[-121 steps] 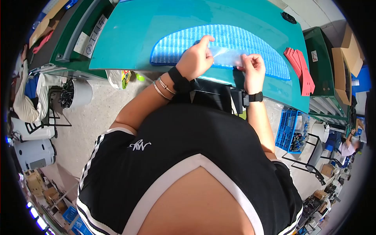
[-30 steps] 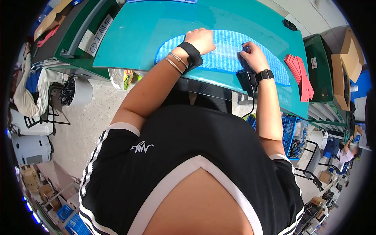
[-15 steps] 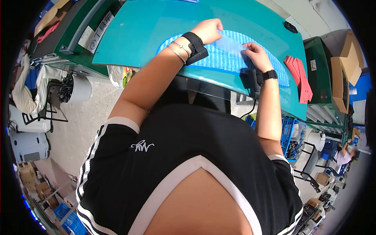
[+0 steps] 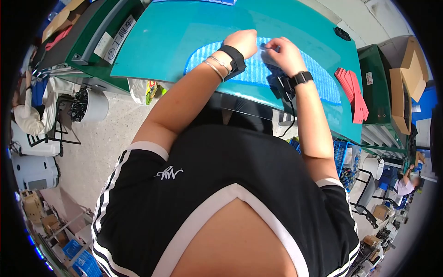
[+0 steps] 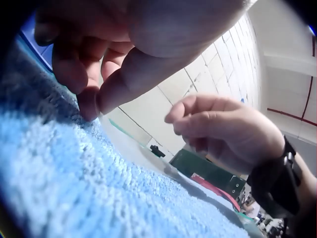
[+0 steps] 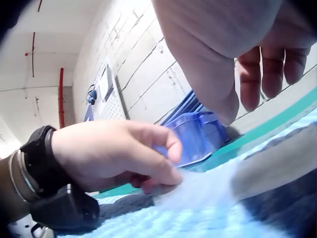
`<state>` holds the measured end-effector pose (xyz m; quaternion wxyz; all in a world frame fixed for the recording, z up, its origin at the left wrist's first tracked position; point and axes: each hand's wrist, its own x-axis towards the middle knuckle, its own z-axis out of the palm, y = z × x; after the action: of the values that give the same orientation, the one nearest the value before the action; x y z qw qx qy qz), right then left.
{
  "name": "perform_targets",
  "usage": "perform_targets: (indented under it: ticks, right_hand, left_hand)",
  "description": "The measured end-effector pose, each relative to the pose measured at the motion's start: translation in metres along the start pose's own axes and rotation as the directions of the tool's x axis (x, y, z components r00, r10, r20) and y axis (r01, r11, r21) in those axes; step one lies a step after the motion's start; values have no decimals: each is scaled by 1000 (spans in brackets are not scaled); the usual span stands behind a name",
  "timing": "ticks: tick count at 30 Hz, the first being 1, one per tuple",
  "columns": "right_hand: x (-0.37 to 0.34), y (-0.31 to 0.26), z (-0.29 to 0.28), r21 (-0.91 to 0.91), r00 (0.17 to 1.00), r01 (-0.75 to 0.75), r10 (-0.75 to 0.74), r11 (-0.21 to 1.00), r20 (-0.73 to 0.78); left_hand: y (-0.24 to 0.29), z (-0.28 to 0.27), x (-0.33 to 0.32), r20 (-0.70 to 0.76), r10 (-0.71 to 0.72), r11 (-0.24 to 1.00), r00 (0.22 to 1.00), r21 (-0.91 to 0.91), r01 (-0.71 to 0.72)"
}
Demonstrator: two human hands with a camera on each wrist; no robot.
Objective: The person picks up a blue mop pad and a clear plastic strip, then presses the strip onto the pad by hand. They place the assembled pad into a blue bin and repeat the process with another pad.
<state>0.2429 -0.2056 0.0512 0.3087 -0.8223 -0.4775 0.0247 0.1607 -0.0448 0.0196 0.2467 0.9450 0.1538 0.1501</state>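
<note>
A semi-oval, blue-and-white striped mop pad [image 4: 314,78] lies flat on the green tabletop [image 4: 161,37]. My left hand [image 4: 243,42] is over its far edge, thumb and fingertips pinching the end of a translucent plastic strip [image 6: 203,191]. From that pinch the strip stretches across the pad towards the right in the left wrist view. My right hand [image 4: 287,56] hovers close beside, above the strip, its fingers bent loosely. In the right wrist view the thumb and fingers [image 6: 250,89] of this hand stand apart with nothing visible between them.
Red flat pieces [image 4: 350,94] lie fanned at the table's right end. A small black object [image 4: 342,33] sits at the far right corner. Blue bins [image 6: 193,139] stand at the far edge. Below the right side is a blue basket [image 4: 340,154].
Earlier both hands held the strip stretched near the pad's front edge. Since half a second ago, my right hand has moved left towards my left hand, which has come slightly down.
</note>
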Motion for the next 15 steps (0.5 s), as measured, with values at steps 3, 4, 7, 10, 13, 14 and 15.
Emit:
perform_targets:
  ticks: [3, 4, 7, 10, 13, 14, 15]
  right_hand:
    - [13, -4, 28, -119, 989, 1, 16, 993, 144]
    - [16, -1, 36, -113, 993, -1, 14, 994, 119]
    - [9, 1, 29, -77, 988, -65, 75, 995, 133]
    - [-3, 30, 12, -116, 987, -106, 119, 988, 112]
    - [-21, 55, -10, -141, 975, -207, 216, 968, 52]
    - [-27, 59, -17, -121, 964, -252, 259, 960, 54]
    - [-32, 69, -18, -13, 973, -229, 230, 973, 37]
  left_hand:
    - [14, -8, -4, 89, -39, 991, 995, 127, 28]
    - [15, -8, -4, 88, -39, 991, 995, 130, 27]
    - [19, -12, -7, 113, -41, 988, 993, 155, 23]
    - [14, -9, -4, 132, -58, 987, 990, 156, 37]
    - [16, -11, -3, 153, -77, 986, 985, 156, 53]
    - [17, -11, -4, 158, -87, 985, 984, 159, 62]
    - [17, -11, -4, 163, -84, 986, 983, 156, 58]
